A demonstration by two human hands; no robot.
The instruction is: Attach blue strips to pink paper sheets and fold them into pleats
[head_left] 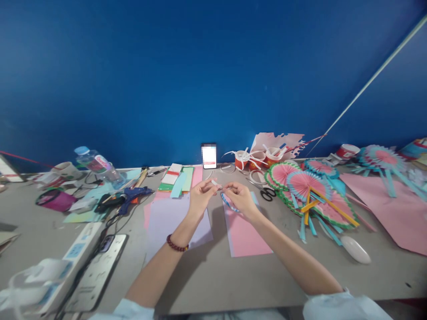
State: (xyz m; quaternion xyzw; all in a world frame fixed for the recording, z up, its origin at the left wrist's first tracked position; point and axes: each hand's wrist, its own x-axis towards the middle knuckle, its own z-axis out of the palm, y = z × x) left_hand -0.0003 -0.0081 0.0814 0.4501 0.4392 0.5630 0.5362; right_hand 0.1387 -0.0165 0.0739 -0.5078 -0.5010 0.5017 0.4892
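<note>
Above the middle of the table my left hand (201, 195) pinches a small white strip (215, 182) between thumb and fingertips. Close by on the right, my right hand (239, 196) is also pinched, its fingertips meeting the strip's other end. A curved blue-and-white patterned band (228, 203) hangs below the right fingers; whether it joins the white strip I cannot tell. Beneath the hands lie a lavender paper sheet (176, 222) on the left and a pink paper sheet (248, 238) on the right.
A lit phone (209, 156) leans against the blue wall. Scissors (267, 194) and pleated paper fans (308, 189) lie to the right, with a white mouse (355, 250). Leftward are a glue gun (133, 198), a bottle (98, 165), a power strip (78, 253) and another phone (98, 273).
</note>
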